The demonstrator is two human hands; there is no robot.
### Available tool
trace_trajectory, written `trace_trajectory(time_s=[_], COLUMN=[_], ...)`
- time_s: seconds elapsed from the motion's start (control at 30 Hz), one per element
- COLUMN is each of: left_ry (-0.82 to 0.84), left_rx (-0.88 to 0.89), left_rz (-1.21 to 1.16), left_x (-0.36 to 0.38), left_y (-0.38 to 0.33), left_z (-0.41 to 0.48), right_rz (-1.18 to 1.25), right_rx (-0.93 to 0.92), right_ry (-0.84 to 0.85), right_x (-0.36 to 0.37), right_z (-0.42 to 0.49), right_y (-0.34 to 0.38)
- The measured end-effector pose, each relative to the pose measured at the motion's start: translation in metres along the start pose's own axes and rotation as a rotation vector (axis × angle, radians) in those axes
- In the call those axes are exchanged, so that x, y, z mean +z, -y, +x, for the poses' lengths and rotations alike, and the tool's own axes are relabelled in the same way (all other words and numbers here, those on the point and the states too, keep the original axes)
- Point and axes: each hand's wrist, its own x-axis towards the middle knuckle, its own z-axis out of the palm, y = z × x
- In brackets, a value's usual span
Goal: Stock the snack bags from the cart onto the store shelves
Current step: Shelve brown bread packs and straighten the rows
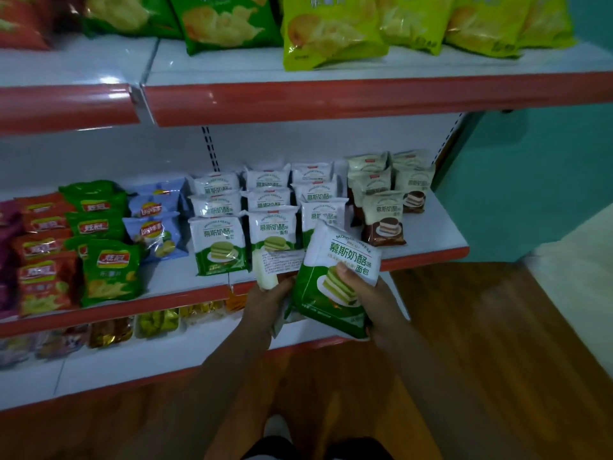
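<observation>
Both forearms (229,376) reached up from the near edge toward the shelves. My right hand (365,293) gripped a green-and-white bread bag (335,257) from below, thumb pressed on its printed front, the bag tilted to the right. My left hand (265,302) curled round a second bag (282,260), its back label facing me. Both hung just in front of the middle shelf (434,232), at its red edge and overlapping the near row of matching bags (219,242). Brown packs (381,222) stood to the right, blue chip bags (156,232) and green chip bags (109,272) to the left. Large yellow-green bags (331,31) lay on the shelf above.
</observation>
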Motion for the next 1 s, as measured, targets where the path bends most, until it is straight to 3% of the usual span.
trace_trajectory(time_s=[0.27, 0.5, 0.73, 1.0], left_ry=[-0.165, -0.269, -0.403, -0.311], left_rx=[0.023, 0.087, 0.066, 0.098], left_rz=[-0.004, -0.248, -0.198, -0.161], left_x=[0.006, 0.022, 0.022, 0.031], left_y=[0.009, 0.014, 0.022, 0.023], left_z=[0.004, -0.004, -0.012, 0.007], right_rz=[-0.13, -0.154, -0.143, -0.092], right_rx=[0.136, 0.221, 0.263, 0.266], right_ry=[0.076, 0.217, 0.247, 0.177], right_x=[-0.015, -0.017, -0.017, -0.023], right_z=[0.036, 0.056, 0.069, 0.088], right_y=[0.003, 0.019, 0.008, 0.011])
